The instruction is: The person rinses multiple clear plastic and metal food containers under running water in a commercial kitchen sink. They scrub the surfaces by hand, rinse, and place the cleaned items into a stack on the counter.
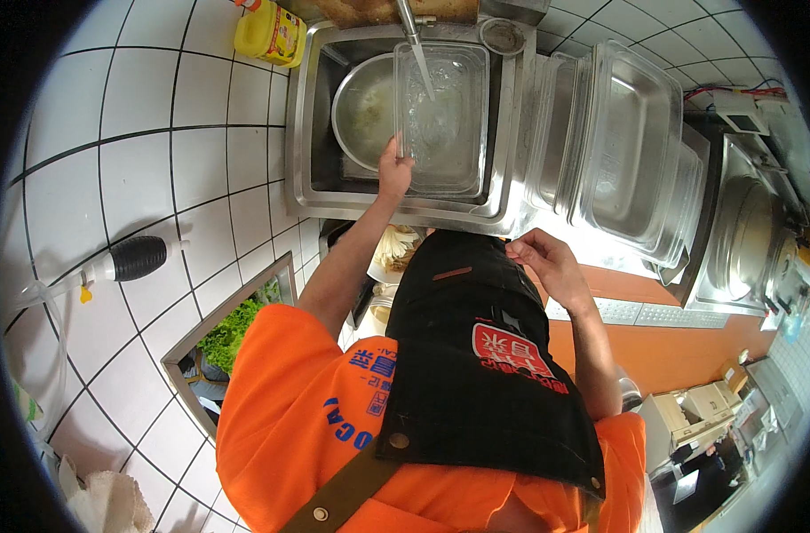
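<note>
My left hand (395,174) grips the near left edge of a clear plastic food container (445,150), thumb on its rim. The container lies over the right part of a stainless steel sink (405,210), beneath the tap (408,23). Its bottom looks wet and bubbly under the tap. A round metal basin (362,113) with cloudy liquid sits in the sink, partly covered by the container. My right hand (545,263) is half curled beside the black apron (465,286), in front of the sink's right corner. Whether anything is between its fingertips, I cannot see.
Several clear plastic containers (635,153) stand nested on the steel counter to the right. A yellow plastic bottle (272,33) is behind the sink's left corner. A strainer cup (501,36) rests at the back right corner. Pale vegetables (395,246) show below the sink's front edge.
</note>
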A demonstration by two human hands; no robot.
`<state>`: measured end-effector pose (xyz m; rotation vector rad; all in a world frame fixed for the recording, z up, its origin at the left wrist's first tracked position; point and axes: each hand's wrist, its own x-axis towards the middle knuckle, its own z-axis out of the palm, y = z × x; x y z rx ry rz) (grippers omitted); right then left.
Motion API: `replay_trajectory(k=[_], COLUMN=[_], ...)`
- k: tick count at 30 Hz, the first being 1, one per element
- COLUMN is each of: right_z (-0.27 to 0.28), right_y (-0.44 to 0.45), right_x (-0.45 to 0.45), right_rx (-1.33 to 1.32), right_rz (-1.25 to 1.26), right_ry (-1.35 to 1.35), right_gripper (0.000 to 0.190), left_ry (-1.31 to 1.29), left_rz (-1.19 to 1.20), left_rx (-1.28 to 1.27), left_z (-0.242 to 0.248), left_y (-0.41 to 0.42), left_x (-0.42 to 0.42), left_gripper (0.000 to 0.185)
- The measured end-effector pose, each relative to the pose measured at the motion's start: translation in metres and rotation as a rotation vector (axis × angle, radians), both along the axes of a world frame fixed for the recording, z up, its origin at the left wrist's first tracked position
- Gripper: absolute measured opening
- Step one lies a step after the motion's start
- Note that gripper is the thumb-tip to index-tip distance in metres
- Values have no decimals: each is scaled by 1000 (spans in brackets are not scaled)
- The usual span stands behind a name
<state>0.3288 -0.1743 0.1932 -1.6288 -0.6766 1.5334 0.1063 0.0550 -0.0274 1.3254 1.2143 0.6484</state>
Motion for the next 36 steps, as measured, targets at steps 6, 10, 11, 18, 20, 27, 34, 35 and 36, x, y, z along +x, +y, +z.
replay_trajectory(k=[6,10,11,18,20,27,34,35,36], right_z=[1,0,2,-1,0,6,4,4,3], right_y=[8,10,11,12,10,20,26,26,26], right_x=[1,-4,-4,0,-1,-4,-2,-3,-5], right_rx=[-57,-37,-43,-54,-88,-84,-115,-114,-115], right_rz=[71,47,45,18,15,-5,40,37,32], right_ry=[-52,-24,-21,-3,0,59,40,49,59], right_gripper=[34,33,32,31,31,29,30,30,30], left_ry=[-5,38,50,201,171,103,-73,-92,-59], left_rz=[-15,-38,-35,57,80,166,124,83,78], left_rx=[139,84,75,-219,-248,83,6,-4,-22], left_z=[4,16,19,51,49,26,23,19,18], left_y=[10,22,24,31,32,30,35,38,41], left_x=[-7,-12,-11,-8,-9,-16,-21,-23,-22], left_gripper=[53,54,54,55,53,49,51,51,51])
